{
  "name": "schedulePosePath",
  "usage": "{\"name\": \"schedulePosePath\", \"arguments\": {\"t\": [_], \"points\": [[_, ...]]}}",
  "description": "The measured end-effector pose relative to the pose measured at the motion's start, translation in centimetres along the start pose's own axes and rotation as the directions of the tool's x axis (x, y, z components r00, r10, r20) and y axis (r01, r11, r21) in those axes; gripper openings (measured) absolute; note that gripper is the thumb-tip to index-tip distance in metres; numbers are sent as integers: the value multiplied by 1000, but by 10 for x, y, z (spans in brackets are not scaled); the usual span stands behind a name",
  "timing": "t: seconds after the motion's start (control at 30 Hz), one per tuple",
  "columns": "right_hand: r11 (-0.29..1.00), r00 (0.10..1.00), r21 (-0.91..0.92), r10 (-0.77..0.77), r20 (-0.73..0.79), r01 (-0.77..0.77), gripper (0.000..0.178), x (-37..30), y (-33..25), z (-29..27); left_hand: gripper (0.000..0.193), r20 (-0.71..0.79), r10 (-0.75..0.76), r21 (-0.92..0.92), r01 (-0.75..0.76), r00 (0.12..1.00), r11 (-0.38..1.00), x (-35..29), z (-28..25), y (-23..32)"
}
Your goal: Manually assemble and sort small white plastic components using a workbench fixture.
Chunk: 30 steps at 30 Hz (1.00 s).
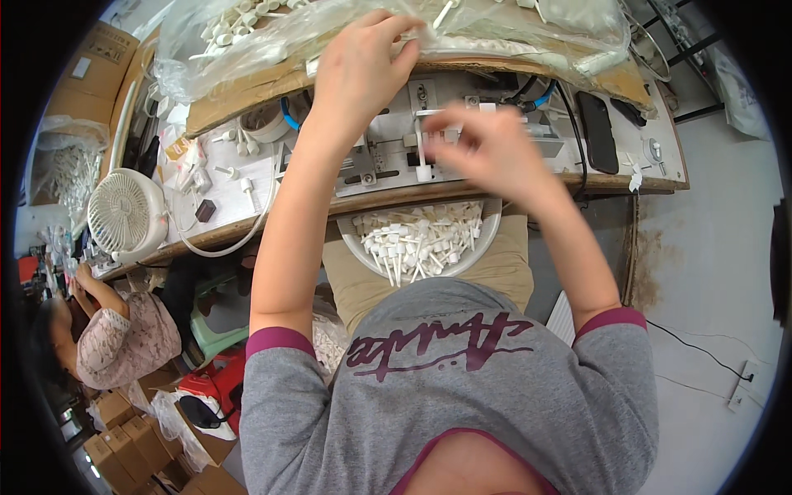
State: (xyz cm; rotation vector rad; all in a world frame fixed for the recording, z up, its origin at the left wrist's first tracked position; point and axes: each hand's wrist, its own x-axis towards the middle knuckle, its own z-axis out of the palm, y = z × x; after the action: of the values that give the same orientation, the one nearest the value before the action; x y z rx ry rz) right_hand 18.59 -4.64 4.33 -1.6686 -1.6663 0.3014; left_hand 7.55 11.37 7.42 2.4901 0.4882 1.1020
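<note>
My left hand [367, 66] reaches over the cardboard edge to the clear plastic bag at the back of the bench. Its thumb and fingers are bent and apart, and nothing shows between them. My right hand [495, 153] is smeared by motion beside the metal fixture [367, 161]. Close to its fingertips a white plastic stick with a wide cap-like end [424, 172] stands at the fixture, cap end toward me. Whether those fingers touch it, I cannot tell. On my lap rests a white basin [353, 239] heaped with similar white capped sticks [421, 239].
White plastic parts [235, 25] lie in the plastic bag [186, 62] on a cardboard sheet [239, 103]. A black phone [597, 132] is at the right, a white fan [126, 214] at the left. Another person [124, 338] sits at the far left. Cartons [136, 445] are stacked below.
</note>
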Motion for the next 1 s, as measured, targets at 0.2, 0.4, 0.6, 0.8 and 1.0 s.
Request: {"name": "schedulePosePath", "arguments": {"t": [0.2,0.4,0.6,0.8,1.0], "points": [[958,958,-251,61,-280,-135,27,99,4,-65,22,5,-17,113,16,1000,993,17,31,-20],[760,989,-647,42,139,59,16,144,57,-58,23,-141,9,212,22,990,977,37,44,-33],[823,927,-539,-326,-187,181,11,66,24,-65,25,-59,9,141,-1,998,990,22,28,-24],[986,956,-80,-160,-247,145,12,-9,2,-13,30,-89,-174,-131,162,981,978,-6,-1,9],[982,975,-147,-146,-165,122,23,-53,10,60,20,-299,-22,-240,-53,954,969,-44,-6,11]]}}
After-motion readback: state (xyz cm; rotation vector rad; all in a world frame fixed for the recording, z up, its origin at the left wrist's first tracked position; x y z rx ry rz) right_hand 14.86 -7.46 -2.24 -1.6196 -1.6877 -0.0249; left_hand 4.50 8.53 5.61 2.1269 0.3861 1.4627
